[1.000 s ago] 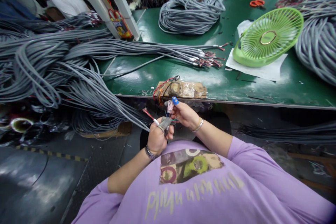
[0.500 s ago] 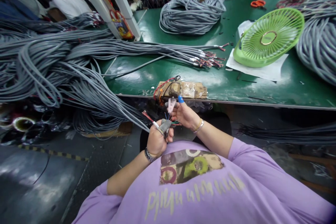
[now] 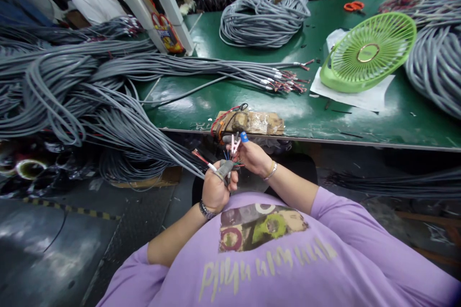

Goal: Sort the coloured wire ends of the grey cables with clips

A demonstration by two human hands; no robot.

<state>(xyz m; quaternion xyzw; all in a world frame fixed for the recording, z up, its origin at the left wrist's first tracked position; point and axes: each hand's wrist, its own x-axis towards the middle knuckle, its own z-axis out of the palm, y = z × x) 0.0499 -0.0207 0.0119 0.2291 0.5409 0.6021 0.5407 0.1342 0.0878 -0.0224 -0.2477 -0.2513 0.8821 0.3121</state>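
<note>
My left hand (image 3: pixel 215 193) is closed around the end of a grey cable (image 3: pixel 196 169), its thumb in a grey cover. Red wire ends (image 3: pixel 200 156) stick out beside a white sleeve at that hand. Thin blue, green and red wires (image 3: pixel 226 155) fan out beyond the thumb towards my right hand (image 3: pixel 254 157). The fingers of that hand are closed on a small pink V-shaped tool (image 3: pixel 235 145), just above the wires; a blue cover sits on one fingertip. Whether the tool touches the wires is too small to tell.
A wooden block (image 3: pixel 264 123) with cords lies at the table's front edge. Grey cable bundles (image 3: pixel 118 69) fill the left side, and a coil (image 3: pixel 264 21) lies behind. A green fan (image 3: pixel 370 53) and orange scissors (image 3: pixel 354 6) are at right. Other people are across the table.
My right hand has shifted slightly left, and the pink tool has turned so that its V shape shows more clearly. The left hand stays closed in nearly the same place.
</note>
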